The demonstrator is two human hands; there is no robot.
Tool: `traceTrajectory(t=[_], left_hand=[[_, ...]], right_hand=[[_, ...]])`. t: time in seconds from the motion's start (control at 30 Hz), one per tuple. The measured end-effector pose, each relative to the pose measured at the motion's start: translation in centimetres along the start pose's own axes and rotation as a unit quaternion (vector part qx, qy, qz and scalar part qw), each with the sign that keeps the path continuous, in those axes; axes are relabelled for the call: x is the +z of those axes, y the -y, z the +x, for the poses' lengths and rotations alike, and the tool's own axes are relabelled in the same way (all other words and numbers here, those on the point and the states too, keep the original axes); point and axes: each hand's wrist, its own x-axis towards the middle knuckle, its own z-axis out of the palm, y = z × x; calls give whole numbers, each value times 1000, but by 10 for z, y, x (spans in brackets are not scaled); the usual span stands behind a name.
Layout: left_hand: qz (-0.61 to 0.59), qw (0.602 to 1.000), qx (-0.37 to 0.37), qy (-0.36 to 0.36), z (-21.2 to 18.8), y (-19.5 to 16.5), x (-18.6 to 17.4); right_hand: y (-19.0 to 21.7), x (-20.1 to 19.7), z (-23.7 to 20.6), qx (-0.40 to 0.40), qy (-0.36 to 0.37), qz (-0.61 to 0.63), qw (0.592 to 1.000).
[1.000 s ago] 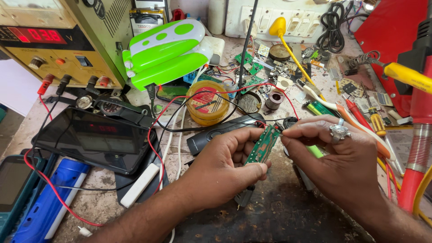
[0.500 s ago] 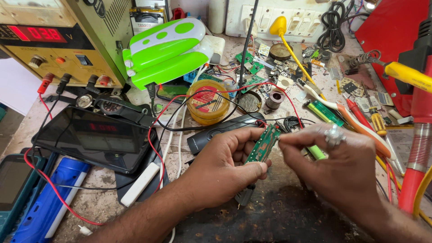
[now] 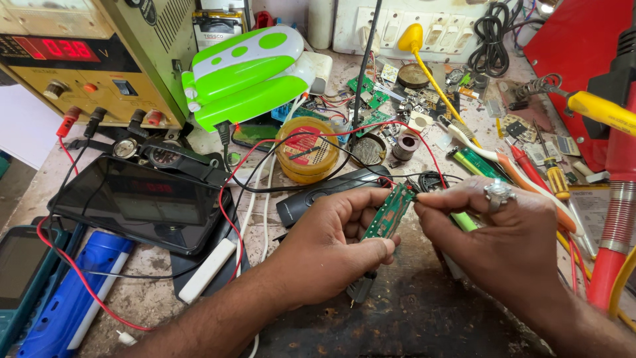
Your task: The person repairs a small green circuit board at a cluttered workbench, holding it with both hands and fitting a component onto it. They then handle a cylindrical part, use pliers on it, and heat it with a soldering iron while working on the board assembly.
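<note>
My left hand point(image 3: 331, 242) grips a narrow green circuit board point(image 3: 389, 211) between thumb and fingers, held tilted above a dark mat point(image 3: 411, 311). My right hand point(image 3: 503, 232), with a ring on one finger, pinches at the board's upper end where red and black wires point(image 3: 417, 142) come in. A green cylindrical battery cell point(image 3: 464, 222) shows partly behind my right hand's fingers.
A beige power supply point(image 3: 86, 66) with a red display stands at back left. A green-and-white device point(image 3: 248, 73), a yellow tin point(image 3: 307, 149), a black tablet point(image 3: 142, 205), a blue torch point(image 3: 79, 298) and screwdrivers point(image 3: 530, 166) crowd the bench. A red tool point(image 3: 616, 199) stands at right.
My right hand has shifted slightly left and down, closing its fingertips onto the board's upper end. My left hand keeps the board almost still.
</note>
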Motion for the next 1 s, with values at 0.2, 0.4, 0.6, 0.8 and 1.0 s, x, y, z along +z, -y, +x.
traceTrajectory(t=[0.2,0.4,0.6,0.8,1.0], left_hand=[[-3,1000,-4,-1,0,2,-1],[6,1000,-6,-4,1,5,-2],[-18,1000,7,6,1,5,-1],[-10,1000,-3,4,1,3,-2],[-18,1000,1,6,1,3,-1]], right_hand=[[1,1,0,64,23,47,997],[2,0,1,-50,7,-25,998],[4,0,-1,-76,33,-7,997],[3,-2,-1,-66,28,-21,997],[-1,-1,-1,-65,29,-15,997]])
